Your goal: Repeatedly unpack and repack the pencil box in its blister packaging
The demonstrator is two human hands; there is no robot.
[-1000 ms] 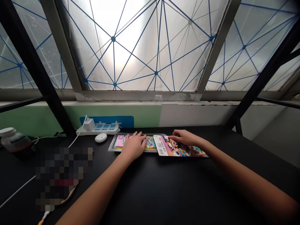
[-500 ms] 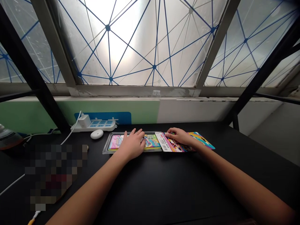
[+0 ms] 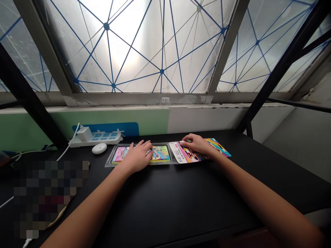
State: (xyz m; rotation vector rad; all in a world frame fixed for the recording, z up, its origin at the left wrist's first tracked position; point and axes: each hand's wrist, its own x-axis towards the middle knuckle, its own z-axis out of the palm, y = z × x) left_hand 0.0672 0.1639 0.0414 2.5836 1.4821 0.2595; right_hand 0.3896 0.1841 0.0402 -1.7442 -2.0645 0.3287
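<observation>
At a black desk (image 3: 165, 199) under a frosted window criss-crossed with blue lines, a person works with both bare hands, seen from the head camera. The left hand (image 3: 137, 156) lies flat, fingers spread, on a clear plastic tray (image 3: 110, 161) that holds a bright pencil box (image 3: 161, 154). The right hand (image 3: 198, 144) rests on a printed card (image 3: 181, 155) labelled "PENCIL BOX", its fingers narrowed at the card's far edge; whether they pinch it or only press on it cannot be told.

The pack appears already pulled apart: the card lies just beside the tray, its left end touching or overlapping the tray's right end, and the box sits in the tray, not yet lifted out. Taking out the box seems to be what is left.

Left of the tray sit a small white oval case (image 3: 99, 148) and a white power strip (image 3: 97, 137) with a charger plugged in, near the wall. A blurred patch hides whatever lies at the desk's left. The left hand covers the middle of the box, and the right wrist hides part of the card. A cable runs off the left edge.
</observation>
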